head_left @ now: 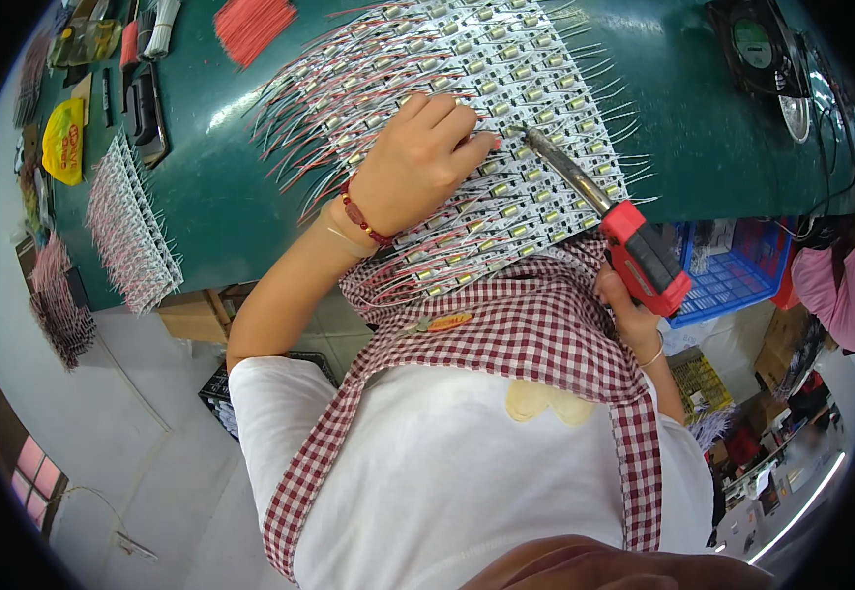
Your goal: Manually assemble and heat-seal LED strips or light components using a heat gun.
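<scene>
My left hand (419,162) rests over a large panel of small white circuit boards (555,187), its thumb and fingertips pinched together. What they hold is too small to make out. Red and dark wires (349,98) fan out from the panel's left side, some passing under this hand. My right hand (629,310) is wrapped round the handle of a red and black soldering gun (644,258). The gun's metal tip points up and left onto the panel, close to my left fingertips. The panel's near edge lies against my checked apron (506,305).
A bundle of red wires (253,27) lies at the far left of the green table (221,167). Left of it are a smaller wired panel (132,221), a yellow bag (63,141) and a black tool (142,108). A black fan (754,47) stands far right; a blue crate (732,280) sits below.
</scene>
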Tool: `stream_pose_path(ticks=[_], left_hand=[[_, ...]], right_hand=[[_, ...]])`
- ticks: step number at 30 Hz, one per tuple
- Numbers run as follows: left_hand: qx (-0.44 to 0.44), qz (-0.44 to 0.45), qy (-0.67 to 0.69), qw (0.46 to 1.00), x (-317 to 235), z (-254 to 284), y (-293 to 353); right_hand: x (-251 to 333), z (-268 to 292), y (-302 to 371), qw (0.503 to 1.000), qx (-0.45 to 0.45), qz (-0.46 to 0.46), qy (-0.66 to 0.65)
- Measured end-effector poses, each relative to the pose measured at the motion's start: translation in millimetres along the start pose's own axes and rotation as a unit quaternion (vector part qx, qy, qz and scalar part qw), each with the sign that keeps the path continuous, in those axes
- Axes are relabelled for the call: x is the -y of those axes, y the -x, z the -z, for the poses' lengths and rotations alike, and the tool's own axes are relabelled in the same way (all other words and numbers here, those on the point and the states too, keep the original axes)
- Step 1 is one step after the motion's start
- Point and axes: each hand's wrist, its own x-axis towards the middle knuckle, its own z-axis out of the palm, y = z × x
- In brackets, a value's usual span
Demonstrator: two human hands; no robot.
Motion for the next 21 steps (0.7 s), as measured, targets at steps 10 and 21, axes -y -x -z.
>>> stream_pose_path(ticks=[10, 21], left_hand=[[-0.001, 0.008, 0.037, 0.999, 2.5, -1.0, 1.6], [0.005, 0.018, 0.023, 1.000, -1.3, -1.5, 1.1]], right_hand=[[-2.1, -2.5, -2.9, 0.999, -0.002, -0.008, 0.034], [1.3, -4.1, -3.2, 0.995, -0.003, -0.014, 0.096]])
